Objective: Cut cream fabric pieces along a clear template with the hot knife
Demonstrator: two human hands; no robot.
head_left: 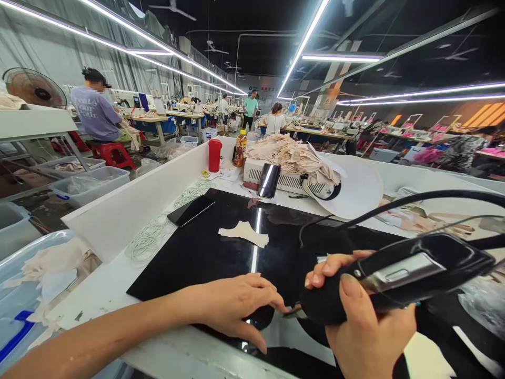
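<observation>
My right hand (363,321) is wrapped round a black hand-held tool (394,279) with a metal plate and a thick black cable, held low over the glossy black work surface (205,252). Its rounded black tip sits by my left fingertips. My left hand (236,305) lies palm down on the black surface with fingers curved, touching a small dark piece I cannot make out. A cream fabric piece (244,233) lies flat further back on the black surface.
A phone (191,210) and coils of white cord (148,239) lie left. Behind stand a red cup (214,155), a bottle (240,149), a white machine (284,179) heaped with beige fabric and a white disc (355,189). Plastic bins (90,184) stand left; other people sew beyond.
</observation>
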